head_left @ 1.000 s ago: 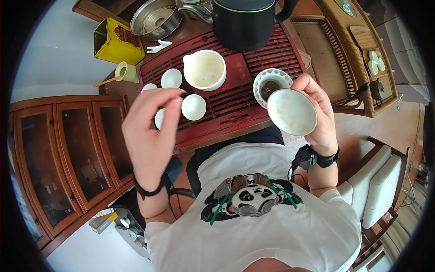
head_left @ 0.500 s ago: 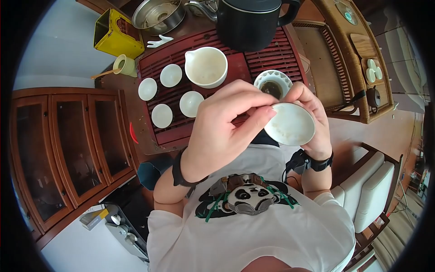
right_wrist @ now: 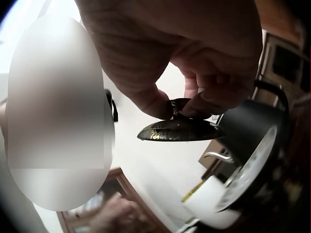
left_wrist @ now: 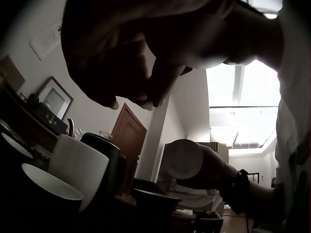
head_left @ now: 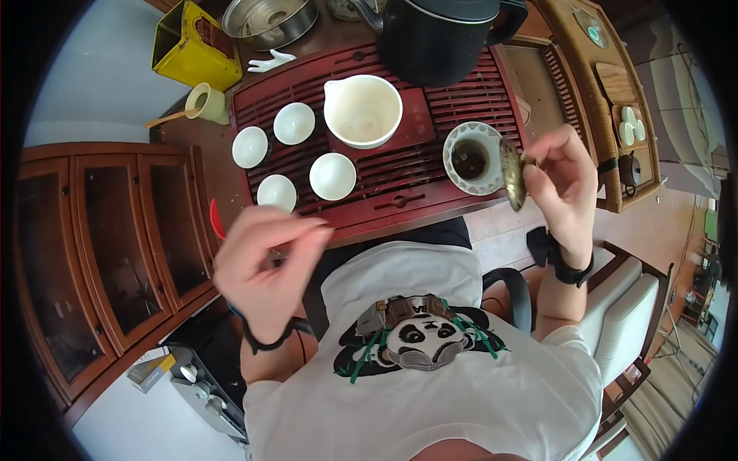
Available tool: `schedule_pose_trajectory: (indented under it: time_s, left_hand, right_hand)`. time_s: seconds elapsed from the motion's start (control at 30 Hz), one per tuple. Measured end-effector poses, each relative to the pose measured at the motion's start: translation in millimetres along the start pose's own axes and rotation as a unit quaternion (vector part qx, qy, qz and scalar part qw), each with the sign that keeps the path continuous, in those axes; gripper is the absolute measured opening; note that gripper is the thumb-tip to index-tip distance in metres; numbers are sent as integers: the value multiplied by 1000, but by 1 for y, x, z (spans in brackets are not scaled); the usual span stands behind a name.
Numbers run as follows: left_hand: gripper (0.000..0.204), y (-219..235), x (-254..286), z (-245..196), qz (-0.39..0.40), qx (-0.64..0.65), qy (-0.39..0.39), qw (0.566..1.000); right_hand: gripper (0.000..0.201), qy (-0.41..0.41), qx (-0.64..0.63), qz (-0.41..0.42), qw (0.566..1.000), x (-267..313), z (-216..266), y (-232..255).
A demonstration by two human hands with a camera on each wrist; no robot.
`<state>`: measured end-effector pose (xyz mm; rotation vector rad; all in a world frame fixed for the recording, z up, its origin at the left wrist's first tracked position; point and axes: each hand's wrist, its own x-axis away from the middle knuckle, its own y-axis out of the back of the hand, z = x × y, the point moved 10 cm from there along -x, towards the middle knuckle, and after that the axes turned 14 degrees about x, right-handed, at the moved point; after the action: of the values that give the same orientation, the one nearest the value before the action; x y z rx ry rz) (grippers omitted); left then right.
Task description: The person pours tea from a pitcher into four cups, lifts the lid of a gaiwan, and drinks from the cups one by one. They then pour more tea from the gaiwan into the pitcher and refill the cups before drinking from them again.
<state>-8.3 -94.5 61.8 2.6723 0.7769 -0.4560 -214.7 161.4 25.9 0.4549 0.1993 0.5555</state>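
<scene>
My right hand (head_left: 565,180) pinches the knob of a dark, gold-patterned gaiwan lid (head_left: 513,175), tipped on edge beside the gaiwan bowl (head_left: 492,184). The bowl has a patterned pale rim and dark wet tea inside. In the right wrist view, thumb and fingers close on the knob, with the lid (right_wrist: 177,132) hanging below. The lid's pale underside (left_wrist: 183,158) faces the left wrist camera. My left hand (head_left: 265,261) is raised in front of the tray's near left edge, thumb and forefinger tips together; I cannot tell whether a tiny dark mark there is something held.
On the red slatted tea tray (head_left: 400,201) stand several white cups (head_left: 333,177) and a white pitcher (head_left: 361,111). A black kettle (head_left: 438,38) is at the back. Left lie a yellow tin (head_left: 196,54), a small pale pot (head_left: 207,104) and a white hand-shaped piece (head_left: 270,61).
My left hand moved right to the lid's edge, then back left away from it. My right hand turned the lid from underside-up to edge-on and moved it slightly right.
</scene>
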Motion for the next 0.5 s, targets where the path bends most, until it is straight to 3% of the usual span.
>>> schedule_pose_trajectory:
  time_s: [0.07, 0.1, 0.17, 0.3, 0.4, 0.5]
  left_hand:
    - [5, 43, 16, 11, -86, -37, -11, 996]
    - [6, 63, 26, 23, -131, -27, 16, 991]
    - [24, 94, 42, 42, -204, -50, 39, 977]
    - [29, 137, 78, 89, -230, -143, 128, 954]
    - [23, 152, 99, 112, -261, -186, 114, 940]
    - [19, 147, 91, 96, -302, -192, 73, 931]
  right_hand:
    - [17, 52, 184, -15, 981, -9, 16, -1]
    - [17, 49, 188, -17, 981, -13, 16, -4]
    - [17, 123, 271, 3, 955, -16, 30, -21]
    - [16, 117, 283, 15, 952, -19, 22, -34]
    - [16, 148, 287, -2, 947, -18, 24, -37]
    - [17, 129, 270, -7, 954, -17, 20, -37]
